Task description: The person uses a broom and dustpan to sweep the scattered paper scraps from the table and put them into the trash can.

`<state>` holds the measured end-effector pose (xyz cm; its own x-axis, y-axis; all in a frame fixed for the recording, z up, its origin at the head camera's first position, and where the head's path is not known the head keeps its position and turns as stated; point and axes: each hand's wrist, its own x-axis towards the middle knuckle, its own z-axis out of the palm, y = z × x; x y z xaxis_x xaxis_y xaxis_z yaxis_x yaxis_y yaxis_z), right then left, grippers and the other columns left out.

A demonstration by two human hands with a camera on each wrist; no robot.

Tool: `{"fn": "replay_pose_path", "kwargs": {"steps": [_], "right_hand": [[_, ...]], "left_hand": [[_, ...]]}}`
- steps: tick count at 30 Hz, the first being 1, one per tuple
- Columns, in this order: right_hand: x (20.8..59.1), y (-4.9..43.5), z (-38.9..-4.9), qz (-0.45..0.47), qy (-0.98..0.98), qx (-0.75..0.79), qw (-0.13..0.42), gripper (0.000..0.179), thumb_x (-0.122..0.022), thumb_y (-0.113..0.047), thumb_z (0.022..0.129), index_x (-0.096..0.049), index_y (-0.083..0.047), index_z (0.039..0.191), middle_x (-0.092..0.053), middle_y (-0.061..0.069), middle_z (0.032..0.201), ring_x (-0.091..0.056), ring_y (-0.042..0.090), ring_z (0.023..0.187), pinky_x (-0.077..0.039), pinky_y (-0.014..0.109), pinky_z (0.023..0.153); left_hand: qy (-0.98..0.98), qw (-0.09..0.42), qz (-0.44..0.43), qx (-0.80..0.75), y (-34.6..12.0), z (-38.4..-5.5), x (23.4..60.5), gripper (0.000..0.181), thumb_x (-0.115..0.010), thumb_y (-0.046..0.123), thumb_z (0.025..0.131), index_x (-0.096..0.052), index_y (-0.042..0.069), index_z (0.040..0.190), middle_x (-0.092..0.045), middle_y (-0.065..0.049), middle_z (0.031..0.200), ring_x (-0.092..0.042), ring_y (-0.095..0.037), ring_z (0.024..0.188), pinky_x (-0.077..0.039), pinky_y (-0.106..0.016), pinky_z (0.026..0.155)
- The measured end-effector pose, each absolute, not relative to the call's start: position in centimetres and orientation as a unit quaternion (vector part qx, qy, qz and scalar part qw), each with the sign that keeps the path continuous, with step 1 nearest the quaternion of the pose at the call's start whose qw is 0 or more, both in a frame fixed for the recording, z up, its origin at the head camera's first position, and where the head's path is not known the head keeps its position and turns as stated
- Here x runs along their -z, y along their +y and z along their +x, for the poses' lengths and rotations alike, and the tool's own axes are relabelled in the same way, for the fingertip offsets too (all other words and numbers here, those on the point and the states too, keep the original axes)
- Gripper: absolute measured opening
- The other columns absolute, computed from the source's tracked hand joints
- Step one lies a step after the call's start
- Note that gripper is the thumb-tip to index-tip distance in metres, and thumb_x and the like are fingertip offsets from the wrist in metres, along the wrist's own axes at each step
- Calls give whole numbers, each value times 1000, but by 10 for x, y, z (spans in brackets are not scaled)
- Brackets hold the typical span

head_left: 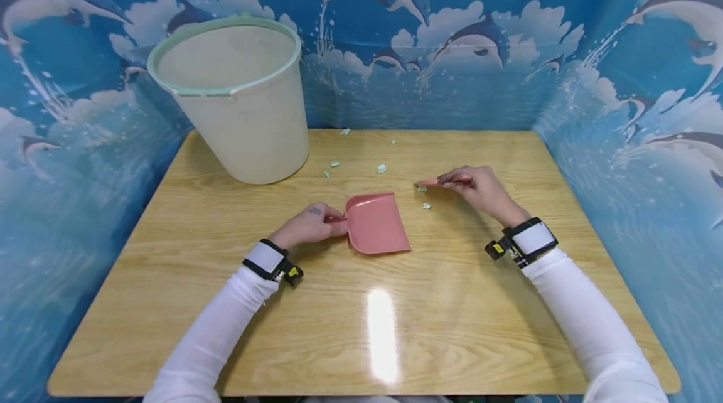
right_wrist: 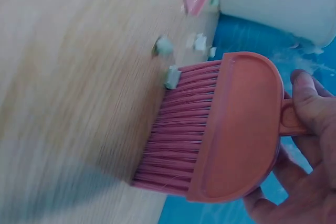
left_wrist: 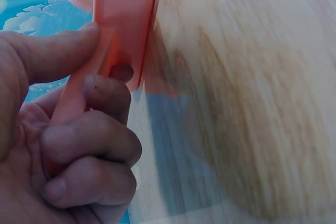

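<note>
My left hand (head_left: 309,225) grips the handle of a pink dustpan (head_left: 378,224), thumb on top and fingers curled beneath, as the left wrist view shows. The pan lies on the table with its wide edge facing right. My right hand (head_left: 480,189) pinches the short handle of a pink hand brush (right_wrist: 239,129), bristles down against the tabletop. One pale green scrap (right_wrist: 172,77) touches the bristle edge, and another scrap (head_left: 427,206) lies just in front of the brush. The brush stands to the right of the pan, apart from it.
A tall whitish bucket (head_left: 254,114) with a green rim stands at the table's back left. Several more pale scraps, one of them a larger piece (head_left: 381,168), are scattered behind the dustpan. Dolphin-printed curtains (head_left: 395,89) enclose the wooden table (head_left: 480,327) at the back and sides.
</note>
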<state>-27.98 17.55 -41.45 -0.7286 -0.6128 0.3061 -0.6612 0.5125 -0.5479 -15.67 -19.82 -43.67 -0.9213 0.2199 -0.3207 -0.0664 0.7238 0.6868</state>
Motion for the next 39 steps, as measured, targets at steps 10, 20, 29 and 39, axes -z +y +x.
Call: {"fn": "replay_pose_path", "kwargs": {"steps": [10, 20, 29, 39], "right_hand": [[404, 173, -251, 416, -844, -337, 39, 18, -71, 2, 93, -79, -9, 106, -78, 9, 101, -71, 18, 80, -52, 28, 66], [380, 137, -301, 372, -844, -381, 68, 20, -71, -3, 94, -78, -6, 113, -75, 14, 115, -71, 29, 97, -57, 38, 83], [398, 82, -372, 322, -862, -387, 60, 17, -66, 0, 97, -79, -4, 108, -75, 16, 116, -70, 31, 108, -57, 45, 91], [420, 84, -383, 300, -877, -375, -24, 21, -63, 4, 97, -78, -2, 111, -73, 19, 120, -66, 37, 116, -54, 49, 94]], "left_hand": [[910, 189, 31, -367, -200, -157, 433, 47, -66, 39, 99, -67, 5, 133, -64, -16, 136, -60, -24, 108, -50, -41, 95], [904, 198, 30, -378, -202, -153, 432, 45, -66, 36, 100, -67, 4, 132, -67, -14, 129, -59, -21, 96, -47, -31, 80], [904, 196, 23, -379, -200, -154, 431, 45, -67, 36, 99, -67, 5, 132, -67, -13, 128, -59, -20, 95, -47, -31, 80], [901, 202, 18, -383, -197, -155, 434, 46, -68, 37, 98, -67, 6, 132, -65, -14, 134, -61, -21, 105, -50, -39, 92]]}}
